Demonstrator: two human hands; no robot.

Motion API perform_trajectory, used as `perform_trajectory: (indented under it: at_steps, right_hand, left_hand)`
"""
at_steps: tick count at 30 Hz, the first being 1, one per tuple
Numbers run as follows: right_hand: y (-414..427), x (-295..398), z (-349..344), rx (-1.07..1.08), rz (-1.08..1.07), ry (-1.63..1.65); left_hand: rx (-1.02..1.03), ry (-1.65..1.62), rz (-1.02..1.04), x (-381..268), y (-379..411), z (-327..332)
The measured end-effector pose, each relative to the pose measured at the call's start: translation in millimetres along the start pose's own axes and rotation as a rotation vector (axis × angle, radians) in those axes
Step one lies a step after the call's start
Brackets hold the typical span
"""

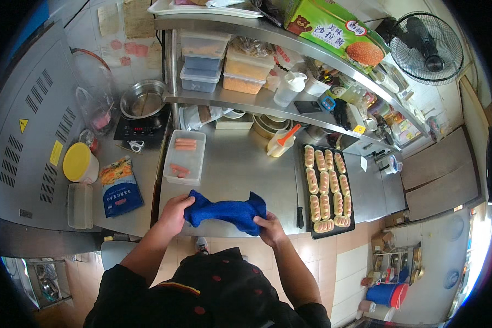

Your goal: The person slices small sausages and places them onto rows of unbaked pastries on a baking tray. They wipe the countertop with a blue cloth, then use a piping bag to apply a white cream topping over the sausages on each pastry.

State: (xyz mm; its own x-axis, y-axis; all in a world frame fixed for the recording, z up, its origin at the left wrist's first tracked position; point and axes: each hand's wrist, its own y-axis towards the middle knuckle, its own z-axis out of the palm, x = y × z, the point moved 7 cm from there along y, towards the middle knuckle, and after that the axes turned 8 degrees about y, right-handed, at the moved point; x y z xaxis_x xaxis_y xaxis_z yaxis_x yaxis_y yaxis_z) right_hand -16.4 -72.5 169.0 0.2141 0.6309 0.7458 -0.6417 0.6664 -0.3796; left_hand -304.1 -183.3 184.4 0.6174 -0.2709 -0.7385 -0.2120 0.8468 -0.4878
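Observation:
A blue cloth (225, 211) is stretched between my two hands, above the front edge of the stainless steel worktable (238, 168). My left hand (175, 214) grips its left end, the thumb on top. At the other end, my right hand (272, 228) pinches a corner of it. Beyond the left hand stands a clear plastic container (184, 176) with several pink sausages (185, 143) in it. To the right of the right hand lies a long knife with a black handle (299, 217). Beside the knife, a black baking tray (331, 233) carries rows of topped oblong dough pieces (324, 181).
A squeeze bottle (276, 145) and an orange-handled brush (290, 134) stand near the back. Overhead run steel shelves (246, 98) with lidded tubs (246, 69). At left are a blue food bag (121, 188), a yellow-lidded bucket (80, 163) and a pot (142, 98) on an induction cooker (141, 129).

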Motion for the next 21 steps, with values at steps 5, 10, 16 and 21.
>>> perform_trajectory:
  at_steps: [5,10,16,21]
  right_hand:
    - [-13,-11,-57,-0.333,0.057,0.129]
    - [-30,-6,-61,-0.351,0.013,0.141]
    - [-43,-8,-71,-0.399,0.047,0.068]
    - [-37,-10,-74,-0.306,-0.026,0.193]
  left_hand:
    - [-0.013,0.013,-0.015,13,-10,-16]
    - [-0.025,0.129,0.006,31,-9,-48]
    - [-0.054,0.127,0.024,34,-8,-39]
    - [-0.09,0.11,0.074,66,20,-65]
